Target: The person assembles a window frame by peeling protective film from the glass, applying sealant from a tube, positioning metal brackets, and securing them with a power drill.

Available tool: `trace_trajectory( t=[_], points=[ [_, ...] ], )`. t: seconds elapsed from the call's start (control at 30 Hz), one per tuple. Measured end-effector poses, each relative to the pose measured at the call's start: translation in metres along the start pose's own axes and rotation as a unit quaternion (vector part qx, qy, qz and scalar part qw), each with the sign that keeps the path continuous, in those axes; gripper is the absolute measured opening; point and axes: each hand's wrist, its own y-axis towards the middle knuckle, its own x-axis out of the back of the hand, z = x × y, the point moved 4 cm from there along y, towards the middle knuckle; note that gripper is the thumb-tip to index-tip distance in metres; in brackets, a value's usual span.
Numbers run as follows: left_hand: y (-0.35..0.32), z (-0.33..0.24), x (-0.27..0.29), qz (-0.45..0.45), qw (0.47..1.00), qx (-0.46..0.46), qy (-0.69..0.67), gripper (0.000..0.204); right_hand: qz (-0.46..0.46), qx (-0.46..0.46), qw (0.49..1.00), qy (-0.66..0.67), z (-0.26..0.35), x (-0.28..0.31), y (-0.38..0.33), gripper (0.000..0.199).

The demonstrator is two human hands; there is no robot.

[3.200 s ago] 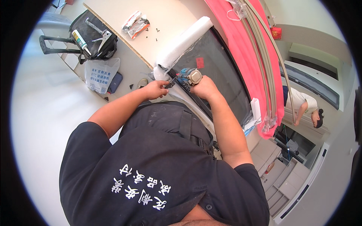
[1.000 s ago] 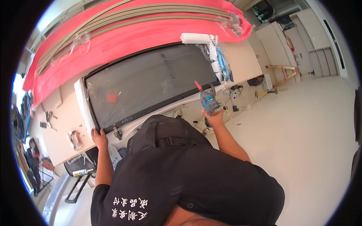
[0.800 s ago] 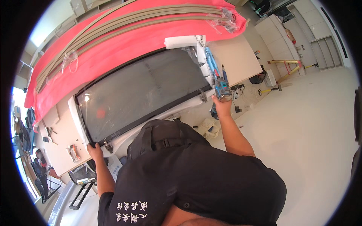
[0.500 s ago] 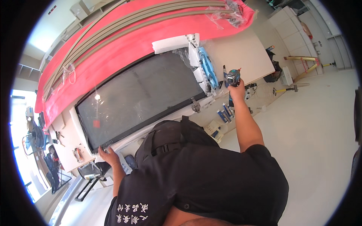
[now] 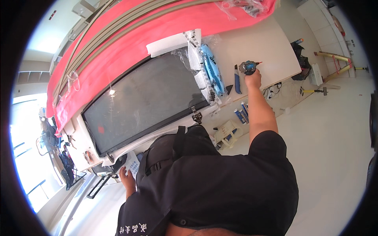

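Observation:
A dark cordless drill point(image 5: 248, 67) with a reddish bit pointing right is gripped in my right hand point(image 5: 253, 80), over the right part of the pale worktop. Just left of it lies a blue-handled cutter point(image 5: 237, 82). My left hand point(image 5: 127, 180) hangs off the worktop's near side, fingers apart, holding nothing. A dark glass panel point(image 5: 145, 100) with a black frame lies flat in front of me, under clear film. One metal hinge point(image 5: 197, 116) sits at its near right corner, and another hinge point(image 5: 110, 157) at its near left, close to my left hand.
Blue plastic wrap point(image 5: 212, 69) and white foam edge the panel's right end. Beyond lie long beige strips point(image 5: 130, 27) on pink sheeting point(image 5: 130, 63). Below the worktop are blue tubes point(image 5: 241, 115) and a cream bag point(image 5: 228, 133). A hammer point(image 5: 315, 91) rests on the floor at right.
My left hand has come away from the panel's near left corner toward me. My right hand has moved the drill off the cutter, farther right over the worktop. The view has shifted.

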Motion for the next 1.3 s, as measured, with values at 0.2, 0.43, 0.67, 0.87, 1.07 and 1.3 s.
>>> trace_trajectory(
  t=[0.2, 0.43, 0.67, 0.87, 1.07, 1.3],
  points=[
    [-0.003, -0.008, -0.010, 0.094, 0.986, 0.092, -0.100, 0.032, 0.005, -0.005, 0.999, -0.037, 0.008, -0.007, 0.013, 0.062],
    [-0.002, -0.026, -0.048, 0.226, 0.957, 0.100, -0.149, 0.032, -0.024, 0.017, 0.999, -0.023, -0.001, -0.014, 0.026, 0.070],
    [-0.007, 0.039, -0.124, 0.289, 0.894, 0.202, -0.276, 0.032, 0.007, 0.406, 0.877, 0.256, 0.089, 0.008, -0.154, 0.038],
    [0.032, -0.001, -0.152, 0.274, 0.927, 0.073, -0.246, 0.033, 0.187, 0.555, 0.810, 0.034, 0.099, -0.070, -0.284, 0.059],
    [0.040, -0.048, -0.133, 0.256, 0.943, 0.093, -0.193, 0.037, 0.139, 0.521, 0.837, -0.093, 0.090, -0.058, -0.267, 0.075],
    [0.015, -0.008, -0.138, 0.285, 0.938, 0.138, -0.142, 0.036, 0.099, 0.491, 0.864, -0.050, 0.073, -0.063, -0.207, 0.077]
  ],
)
